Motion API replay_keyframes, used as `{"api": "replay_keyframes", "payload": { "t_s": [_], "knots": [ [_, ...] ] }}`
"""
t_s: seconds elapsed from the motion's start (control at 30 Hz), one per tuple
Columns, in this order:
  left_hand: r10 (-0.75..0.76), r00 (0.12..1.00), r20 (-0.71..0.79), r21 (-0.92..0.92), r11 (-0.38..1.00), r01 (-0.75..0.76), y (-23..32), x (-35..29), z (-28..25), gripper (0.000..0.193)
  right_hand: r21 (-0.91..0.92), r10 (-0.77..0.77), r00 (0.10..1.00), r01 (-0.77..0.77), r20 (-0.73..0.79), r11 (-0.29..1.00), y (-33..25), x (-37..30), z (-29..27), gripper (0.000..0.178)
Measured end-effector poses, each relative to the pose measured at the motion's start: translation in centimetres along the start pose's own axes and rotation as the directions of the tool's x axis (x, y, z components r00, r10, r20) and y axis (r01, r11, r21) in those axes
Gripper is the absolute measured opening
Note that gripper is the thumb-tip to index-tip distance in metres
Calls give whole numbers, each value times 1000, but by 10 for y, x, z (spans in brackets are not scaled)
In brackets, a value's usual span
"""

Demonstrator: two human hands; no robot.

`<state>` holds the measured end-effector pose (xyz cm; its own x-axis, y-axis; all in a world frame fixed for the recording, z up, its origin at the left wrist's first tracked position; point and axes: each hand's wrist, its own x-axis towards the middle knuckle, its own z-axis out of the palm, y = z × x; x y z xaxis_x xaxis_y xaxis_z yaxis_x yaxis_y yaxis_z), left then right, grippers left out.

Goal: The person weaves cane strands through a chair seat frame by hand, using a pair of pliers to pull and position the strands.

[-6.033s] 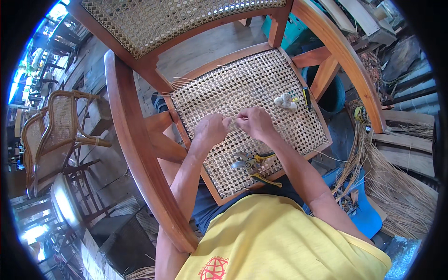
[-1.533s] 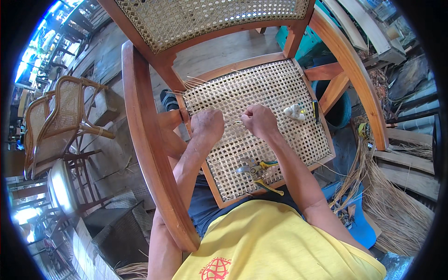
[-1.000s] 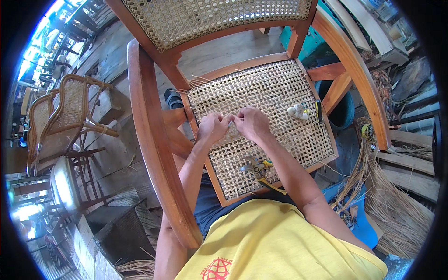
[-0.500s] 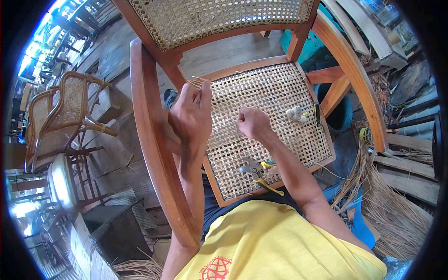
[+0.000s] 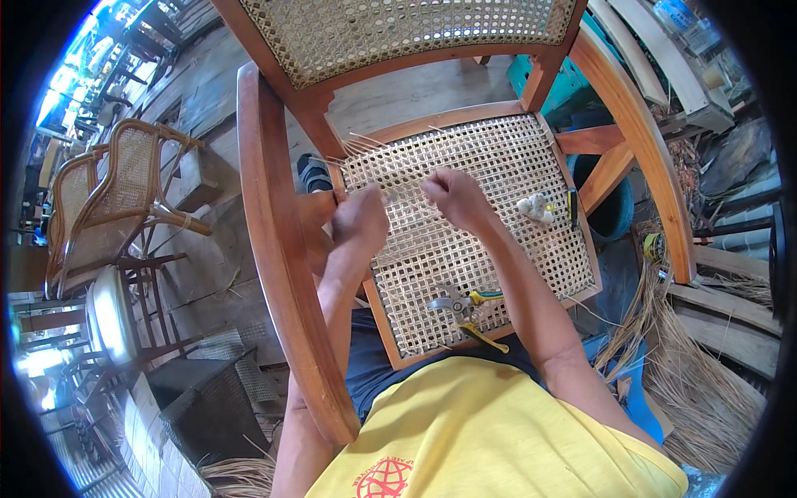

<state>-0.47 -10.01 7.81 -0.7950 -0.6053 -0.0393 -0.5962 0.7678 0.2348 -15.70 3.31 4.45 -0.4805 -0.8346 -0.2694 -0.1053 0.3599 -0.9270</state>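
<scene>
A wooden armchair's seat (image 5: 490, 257) of woven cane lies in front of me. My left hand (image 5: 363, 220) is closed above the seat's left side, its fingers blurred; my left forearm passes under the chair's left armrest (image 5: 286, 274). To its right, my right hand (image 5: 457, 199) is closed in a pinch above the middle of the weave. Whatever either hand grips is too thin or hidden to make out. Loose cane ends (image 5: 364, 143) stick up at the seat's far left edge. Pruning shears (image 5: 466, 314) with yellow-green handles lie on the near part of the seat.
A crumpled white lump (image 5: 535, 208) and a small yellow-and-black tool (image 5: 572, 207) lie at the seat's right. The caned backrest (image 5: 407, 37) rises at the far side. Long cane strands (image 5: 689, 357) are heaped at the right. Rattan chairs (image 5: 124, 195) stand at the left.
My left hand has come down and right from the seat's far left corner, leaving the cane ends there in sight. My right hand has shifted slightly up; the view has moved slightly.
</scene>
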Motion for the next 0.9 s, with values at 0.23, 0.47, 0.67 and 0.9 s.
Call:
{"api": "replay_keyframes", "payload": {
  "t_s": [0.23,0.47,0.67,0.9],
  "knots": [
    [21,973,232,7,1000,-23,9,-11,14,17,-493,165,965,-247,-205,834,15,-10,20,20],
    [16,954,298,138,989,-60,23,4,4,15,-400,118,957,-221,-266,889,14,-17,17,15],
    [67,962,263,33,996,-79,14,2,23,15,-453,73,950,-212,-304,866,22,-15,17,14],
    [-93,961,262,-211,966,151,2,5,42,29,-522,113,980,-185,-166,833,13,-8,32,15]
  ]
}}
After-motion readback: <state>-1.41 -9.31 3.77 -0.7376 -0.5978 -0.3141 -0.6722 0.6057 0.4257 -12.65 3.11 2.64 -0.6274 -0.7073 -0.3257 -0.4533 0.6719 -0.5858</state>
